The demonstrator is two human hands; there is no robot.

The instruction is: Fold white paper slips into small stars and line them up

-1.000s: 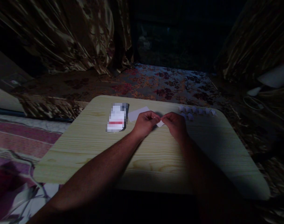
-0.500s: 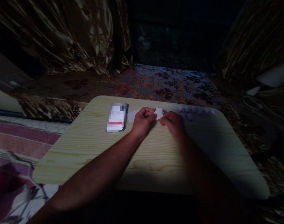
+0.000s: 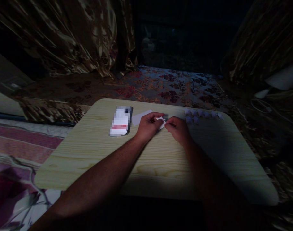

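Note:
My left hand [image 3: 148, 126] and my right hand [image 3: 178, 128] meet over the far middle of a light wooden table [image 3: 158, 160]. Both pinch a small white folded paper piece [image 3: 161, 121] between their fingertips, just above the tabletop. A white paper strip [image 3: 140, 117] lies flat behind my left hand. A row of several small folded white paper pieces [image 3: 202, 115] sits at the far right of the table, a little beyond my right hand.
A blurred white and red pack [image 3: 120, 121] lies left of the strip. A flowered carpet [image 3: 170, 83] stretches beyond the table, shiny brown curtains [image 3: 64, 35] hang at the back left, and a striped pink cloth [image 3: 13, 150] lies at the left. The room is dark.
Half a second ago the paper piece stood raised above my fingertips; now my hands have closed together around it and it shows less.

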